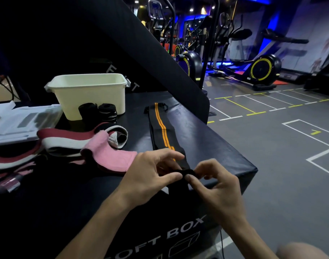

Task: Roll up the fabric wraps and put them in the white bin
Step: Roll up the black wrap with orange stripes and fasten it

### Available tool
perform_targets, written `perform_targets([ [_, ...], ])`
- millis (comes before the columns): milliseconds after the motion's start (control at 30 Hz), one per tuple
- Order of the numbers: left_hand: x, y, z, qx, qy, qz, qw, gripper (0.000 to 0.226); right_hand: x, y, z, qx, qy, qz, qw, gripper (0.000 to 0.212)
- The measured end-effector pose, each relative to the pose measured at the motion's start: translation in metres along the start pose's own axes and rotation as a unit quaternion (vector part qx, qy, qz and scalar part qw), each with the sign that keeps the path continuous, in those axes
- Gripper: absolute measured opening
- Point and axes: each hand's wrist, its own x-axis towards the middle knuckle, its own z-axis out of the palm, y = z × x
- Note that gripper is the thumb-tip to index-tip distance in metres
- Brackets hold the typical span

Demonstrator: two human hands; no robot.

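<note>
Both forearms reach in from the near edge toward the near right corner of the black padded box [212,128] (lettered "SOFT BOX" on its front face), which serves as the counter. The left hand [150,174] is held palm-down, thumb and forefinger curled onto the near end of the black wrap with orange stripes [162,128]. The right hand [216,182] meets it from the right, its fingers [192,181] curled and pinching the same end. Between the two hands the wrap end forms a small, tight roll. The remainder of this wrap lies flat on the counter, running away from the hands toward the white bin [89,94].

The white bin stands upright at the far side of the counter, well beyond the hands. Its interior is not visible from this angle, so its contents cannot be determined. Two rolled black wraps [98,113] stand on end just in front of the bin, touching or nearly touching its front wall, outside it.

To the left of the hands, between them and the bin, lies a loose heap of unrolled bands: a pink wrap [111,156] nearest the left hand and a maroon-and-white wrap [66,139] beside it. Further left of the bin sits a stack of clear packaging [23,122].
</note>
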Motion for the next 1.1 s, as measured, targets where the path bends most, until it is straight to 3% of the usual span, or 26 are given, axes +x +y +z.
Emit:
perform_targets([
  [100,0.000,0.002,-0.002,-0.006,0.019,-0.007,1.000,0.039,0.003,-0.003,-0.002,0.032,-0.009,0.026,0.999,0.031],
  [400,-0.001,0.007,0.000,-0.031,0.033,-0.027,0.999,0.028,0.014,0.001,-0.017,0.145,-0.096,0.048,0.984,0.016],
  [600,-0.002,0.014,0.031,-0.103,0.088,-0.015,0.991,0.017,0.025,0.013,-0.035,0.130,-0.095,-0.014,0.987,0.021],
  [700,-0.003,0.012,0.047,-0.058,0.075,-0.001,0.995,0.015,0.019,0.023,-0.045,0.177,-0.121,-0.008,0.977,0.011],
  [867,0.002,0.013,0.033,0.033,-0.123,0.026,0.991,0.011,0.000,0.040,-0.046,0.177,-0.161,0.047,0.970,0.009],
  [1000,0.032,0.012,0.022,0.110,-0.029,0.078,0.991,0.013,0.001,0.042,-0.046,0.196,-0.181,0.061,0.962,0.012],
  [1100,0.073,0.002,0.031,0.287,-0.102,0.061,0.950,0.041,0.000,0.042,-0.046,0.212,-0.198,0.068,0.955,0.021],
])
